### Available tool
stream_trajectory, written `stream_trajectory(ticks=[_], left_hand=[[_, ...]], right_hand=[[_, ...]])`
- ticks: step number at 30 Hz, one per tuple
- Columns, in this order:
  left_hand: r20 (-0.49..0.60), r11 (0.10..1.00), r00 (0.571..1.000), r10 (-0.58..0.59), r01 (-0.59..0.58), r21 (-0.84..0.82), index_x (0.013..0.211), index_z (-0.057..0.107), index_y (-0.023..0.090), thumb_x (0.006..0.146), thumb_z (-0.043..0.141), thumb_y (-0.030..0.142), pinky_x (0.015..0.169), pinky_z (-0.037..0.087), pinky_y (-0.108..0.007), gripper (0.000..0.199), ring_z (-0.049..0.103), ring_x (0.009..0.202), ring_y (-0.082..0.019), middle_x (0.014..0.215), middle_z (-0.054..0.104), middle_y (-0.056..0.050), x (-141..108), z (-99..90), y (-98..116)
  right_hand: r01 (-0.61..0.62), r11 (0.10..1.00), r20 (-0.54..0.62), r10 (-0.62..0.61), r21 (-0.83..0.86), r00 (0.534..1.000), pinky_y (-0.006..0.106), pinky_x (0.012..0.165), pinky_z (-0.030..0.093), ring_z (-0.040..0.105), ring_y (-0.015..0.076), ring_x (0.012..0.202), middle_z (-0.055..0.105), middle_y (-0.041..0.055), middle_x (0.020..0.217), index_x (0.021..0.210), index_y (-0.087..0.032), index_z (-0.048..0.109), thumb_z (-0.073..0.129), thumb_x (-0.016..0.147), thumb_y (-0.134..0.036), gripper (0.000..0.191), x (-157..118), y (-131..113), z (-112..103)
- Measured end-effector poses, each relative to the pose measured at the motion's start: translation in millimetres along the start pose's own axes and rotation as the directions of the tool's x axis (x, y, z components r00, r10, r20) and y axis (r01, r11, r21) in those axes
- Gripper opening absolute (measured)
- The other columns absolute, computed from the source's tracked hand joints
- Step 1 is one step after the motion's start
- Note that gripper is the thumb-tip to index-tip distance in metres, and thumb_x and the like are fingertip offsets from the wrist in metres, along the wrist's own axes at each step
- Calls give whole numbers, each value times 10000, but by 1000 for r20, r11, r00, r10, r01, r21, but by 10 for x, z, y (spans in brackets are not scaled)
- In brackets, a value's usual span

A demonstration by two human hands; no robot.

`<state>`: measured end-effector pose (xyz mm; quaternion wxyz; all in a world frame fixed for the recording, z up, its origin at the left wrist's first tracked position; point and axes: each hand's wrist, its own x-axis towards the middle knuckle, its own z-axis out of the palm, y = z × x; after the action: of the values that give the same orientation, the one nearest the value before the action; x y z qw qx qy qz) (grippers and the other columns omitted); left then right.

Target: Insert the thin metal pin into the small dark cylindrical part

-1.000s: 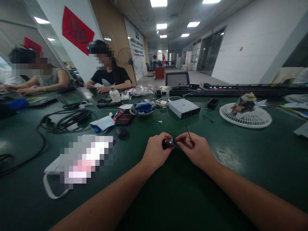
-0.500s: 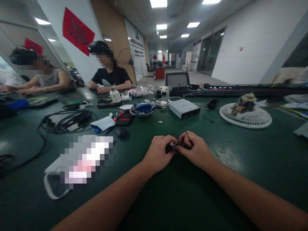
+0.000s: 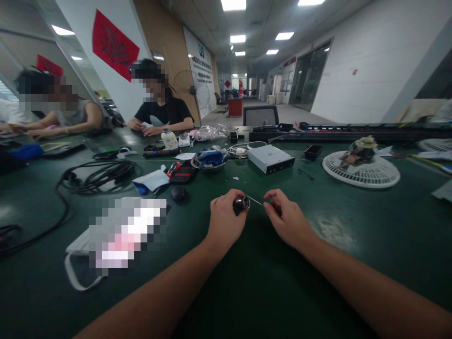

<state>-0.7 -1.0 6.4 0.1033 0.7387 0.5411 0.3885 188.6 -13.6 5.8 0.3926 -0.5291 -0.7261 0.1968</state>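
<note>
My left hand (image 3: pixel 226 214) is closed around a dark, shiny cylindrical part (image 3: pixel 242 203), its round, hollow-looking end facing right. Between my hands runs a thin metal rod (image 3: pixel 254 200), slanting down from the left fingertips to the right ones. Its kind is too small to make out. The far end of the rod meets the fingertips of my right hand (image 3: pixel 284 215), which seem to pinch it, while the other fingers are bent and somewhat apart. Both hands hover close to the green tabletop (image 3: pixel 261 282).
Ahead lie a disc drive (image 3: pixel 271 158), a metal bowl with blue cloth (image 3: pixel 209 160) and a white fan grille (image 3: pixel 360 169). A mouse (image 3: pixel 178 194), coiled black cables (image 3: pixel 99 176) and a blurred-out device (image 3: pixel 129 233) are leftward. Two people (image 3: pixel 160 106) sit across on the left.
My hands have moved apart, the left one shifting left with the dark cylinder. The rod, which stuck up from my right hand, now lies across the gap between the hands.
</note>
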Motion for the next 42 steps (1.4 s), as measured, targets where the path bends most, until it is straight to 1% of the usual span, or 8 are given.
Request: stream_trajectory(ticks=[6, 11, 17, 22, 30, 33, 38, 42], left_hand=[[-3, 995, 998, -70, 70, -69, 1001, 598, 236, 825, 624, 121, 872, 492, -392, 212, 663, 923, -207, 971, 707, -17, 7, -3, -30], [43, 995, 997, -62, 66, -81, 974, 619, 234, 815, 638, 117, 857, 504, -362, 198, 662, 920, -198, 962, 706, -12, 18, -13, -29], [18, 997, 999, -41, 42, -68, 967, 626, 233, 799, 618, 87, 843, 497, -344, 224, 645, 926, -191, 975, 695, -11, 10, 1, -69], [24, 998, 999, -39, 40, -43, 942, 629, 230, 777, 585, 39, 828, 491, -343, 257, 637, 896, -190, 947, 684, -15, 0, 6, -85], [52, 999, 998, 45, -46, 14, 950, 647, 236, 742, 600, 10, 910, 479, -403, 310, 636, 938, -213, 941, 693, -9, 7, 0, -55], [41, 998, 998, 38, -40, 38, 970, 658, 241, 731, 615, 4, 956, 459, -433, 340, 635, 961, -223, 967, 705, -8, 9, 1, -54], [-9, 997, 1000, 15, -14, 75, 945, 651, 240, 728, 619, 5, 961, 442, -450, 321, 631, 949, -231, 942, 709, -5, 4, 10, -46], [30, 997, 999, 44, -46, 54, 931, 646, 242, 704, 615, -5, 969, 432, -442, 337, 624, 943, -226, 921, 707, 3, 6, 10, -35]], right_hand=[[51, 998, 12, -50, -28, 999, 292, 593, 447, 591, 152, 634, 648, -9, 733, 899, -229, 648, 631, 888, -296, 70, -2, 1, 15], [67, 996, -95, -72, -55, 993, 297, 601, 476, 604, 162, 674, 666, 25, 808, 853, -222, 710, 700, 851, -306, 85, 10, 20, 3], [108, 991, 21, -107, -83, 994, 303, 634, 496, 622, 155, 699, 677, 23, 835, 868, -244, 782, 727, 833, -253, 66, 29, 43, -25], [173, 983, 72, -169, -62, 983, 295, 618, 506, 630, 148, 693, 686, 23, 839, 875, -249, 793, 721, 834, -251, 83, 9, 49, -29], [129, 991, -56, -131, -41, 990, 296, 611, 505, 622, 149, 681, 666, 23, 818, 842, -236, 779, 715, 828, -255, 68, -1, 27, -22], [99, 990, -16, -101, -96, 995, 304, 612, 495, 612, 153, 674, 656, 21, 817, 826, -249, 777, 714, 823, -248, 63, 14, 41, -13], [199, 979, 64, -195, -47, 979, 287, 601, 488, 599, 138, 661, 642, 17, 825, 839, -236, 763, 695, 835, -241, 69, -8, 24, -13], [181, 983, -9, -181, -32, 983, 281, 576, 475, 583, 130, 639, 631, 17, 826, 846, -224, 759, 694, 838, -245, 69, -19, 9, -17]])
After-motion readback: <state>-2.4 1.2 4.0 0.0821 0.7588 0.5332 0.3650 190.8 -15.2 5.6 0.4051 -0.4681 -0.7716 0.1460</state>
